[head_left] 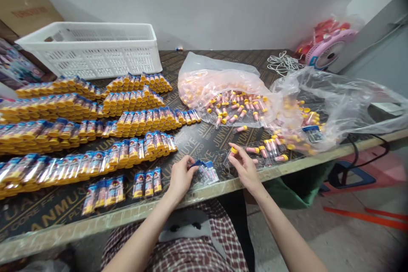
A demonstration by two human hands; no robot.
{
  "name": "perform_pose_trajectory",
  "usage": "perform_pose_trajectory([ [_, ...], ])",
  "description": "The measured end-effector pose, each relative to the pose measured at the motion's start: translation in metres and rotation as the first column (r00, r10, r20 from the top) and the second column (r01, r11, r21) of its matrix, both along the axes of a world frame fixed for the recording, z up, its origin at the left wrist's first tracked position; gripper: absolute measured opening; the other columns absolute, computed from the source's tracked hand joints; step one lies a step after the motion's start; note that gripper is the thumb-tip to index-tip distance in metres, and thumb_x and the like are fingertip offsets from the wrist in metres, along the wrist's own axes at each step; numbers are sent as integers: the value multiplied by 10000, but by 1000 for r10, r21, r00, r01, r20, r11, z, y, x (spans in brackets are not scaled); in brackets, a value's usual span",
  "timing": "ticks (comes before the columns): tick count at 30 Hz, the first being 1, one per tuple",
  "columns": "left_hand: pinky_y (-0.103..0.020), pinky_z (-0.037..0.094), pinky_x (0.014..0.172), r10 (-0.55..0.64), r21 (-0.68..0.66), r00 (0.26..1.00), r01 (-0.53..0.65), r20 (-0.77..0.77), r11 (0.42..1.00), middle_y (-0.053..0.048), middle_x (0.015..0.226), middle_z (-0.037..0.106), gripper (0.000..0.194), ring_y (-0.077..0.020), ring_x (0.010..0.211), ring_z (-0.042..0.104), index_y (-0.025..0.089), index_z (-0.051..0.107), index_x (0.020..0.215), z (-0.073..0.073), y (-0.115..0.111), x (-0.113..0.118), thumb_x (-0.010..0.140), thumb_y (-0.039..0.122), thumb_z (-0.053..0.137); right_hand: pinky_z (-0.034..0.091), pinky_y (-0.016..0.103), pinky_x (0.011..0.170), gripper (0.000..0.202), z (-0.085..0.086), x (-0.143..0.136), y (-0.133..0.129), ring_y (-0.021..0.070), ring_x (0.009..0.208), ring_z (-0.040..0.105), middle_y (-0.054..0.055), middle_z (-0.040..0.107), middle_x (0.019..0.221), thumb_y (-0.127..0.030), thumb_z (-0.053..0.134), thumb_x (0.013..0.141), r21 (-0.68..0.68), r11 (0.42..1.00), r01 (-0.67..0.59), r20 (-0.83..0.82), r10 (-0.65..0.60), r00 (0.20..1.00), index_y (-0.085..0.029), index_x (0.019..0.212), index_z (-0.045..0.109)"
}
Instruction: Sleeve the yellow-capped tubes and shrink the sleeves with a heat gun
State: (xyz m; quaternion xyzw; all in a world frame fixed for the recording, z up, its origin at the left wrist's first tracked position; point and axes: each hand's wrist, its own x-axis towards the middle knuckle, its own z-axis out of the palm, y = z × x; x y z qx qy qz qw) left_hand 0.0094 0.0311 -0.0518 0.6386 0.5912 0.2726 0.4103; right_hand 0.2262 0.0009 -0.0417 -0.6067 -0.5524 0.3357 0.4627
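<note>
My right hand [245, 169] pinches a small tube with a yellow cap [233, 151] between thumb and fingers, just above the table's front edge. My left hand [181, 176] is closed at the blue edge of some flat, printed clear plastic sleeves [207, 173]; how many it grips is hidden. Several loose tubes with pink contents and yellow caps [270, 148] lie to the right of my right hand. Left of my left hand, three wrapped tubes [148, 183] in blue and yellow stand side by side, with another small group [104, 194] beyond them.
Long stacked rows of wrapped tubes [86, 160] cover the left of the table. A white plastic basket [105, 53] stands behind them. An open clear bag [219, 66] spills capped tubes; another plastic bag [338, 97] lies right of it. A pink fan [331, 53] and white cable [283, 63] are at the back right.
</note>
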Motion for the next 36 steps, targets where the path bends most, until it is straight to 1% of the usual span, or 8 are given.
perform_pose_trajectory([
  [5,-229,356,620,-18,126,997,28,-74,992,20,663,584,82,-115,630,509,188,547,659,2,-3,0,676,241,607,418,353,837,418,1,-1,0,183,845,523,49,536,960,-340,442,886,40,999,24,154,-30,988,-225,1288,445],
  [9,-213,377,569,89,14,978,-93,189,996,40,587,543,130,-93,563,492,176,523,622,3,1,3,643,246,630,443,359,833,519,10,-7,-7,173,819,533,36,509,931,-333,415,899,25,1000,10,82,-12,997,-270,1392,269],
  [11,-205,396,528,215,-182,889,-152,405,972,65,519,518,184,-79,496,481,175,512,656,5,3,4,612,271,662,474,339,779,584,15,-11,-12,163,772,542,21,505,899,-333,426,895,1,1000,-30,-27,30,999,-292,1419,172],
  [14,-215,462,548,378,-443,711,-104,593,890,38,570,601,313,-81,513,542,151,560,763,11,5,5,533,267,736,460,342,812,495,20,-18,-19,169,815,549,24,535,916,-324,464,882,-4,998,-64,-23,64,998,-280,1355,324],
  [16,-218,490,564,437,-525,636,-59,636,849,7,615,636,350,-85,543,573,127,599,769,16,4,5,503,273,774,440,353,850,372,21,-23,-23,177,858,554,32,559,945,-313,503,865,24,999,-40,18,39,999,-260,1231,461],
  [21,-233,526,563,568,-631,506,-59,649,773,11,622,638,309,-79,528,581,132,616,705,20,3,3,505,270,806,484,351,826,196,19,-42,-35,197,947,582,69,580,1053,-248,587,817,156,987,32,-110,-15,994,-238,1005,532],
  [28,-220,518,557,623,-649,442,-114,645,752,21,537,608,353,-79,502,575,120,600,617,21,2,0,469,350,823,500,361,721,212,14,-57,-46,210,870,599,56,612,912,-109,656,744,430,897,99,64,-140,988,-233,891,568],
  [36,-214,491,558,616,-615,463,-177,637,768,18,565,608,382,-74,518,561,119,592,618,24,-5,6,485,410,800,528,361,643,286,7,-61,-46,217,820,626,64,642,909,-84,643,741,518,853,-63,310,-119,943,-253,959,570],
])
